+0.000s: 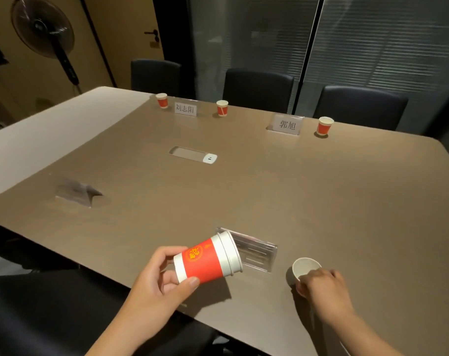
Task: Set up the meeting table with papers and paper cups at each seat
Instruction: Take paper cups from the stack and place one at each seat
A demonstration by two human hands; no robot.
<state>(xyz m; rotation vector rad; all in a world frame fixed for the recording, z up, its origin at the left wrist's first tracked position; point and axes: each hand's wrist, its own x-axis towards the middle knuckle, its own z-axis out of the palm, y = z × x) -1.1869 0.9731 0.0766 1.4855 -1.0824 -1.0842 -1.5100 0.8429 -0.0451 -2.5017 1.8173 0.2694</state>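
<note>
I see red cup stack w/ white rims & gold emblem, brown table, black chairs, white name cards.

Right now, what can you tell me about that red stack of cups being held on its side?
The stack of paper cups is red with white bands at base and rim and an orange-yellow emblem on the side. Several nested white rims show at its open end. It is tilted nearly on its side above the table, mouth pointing right toward a clear nameplate holder. The left hand grips its base end, thumb below, fingers above.
</note>
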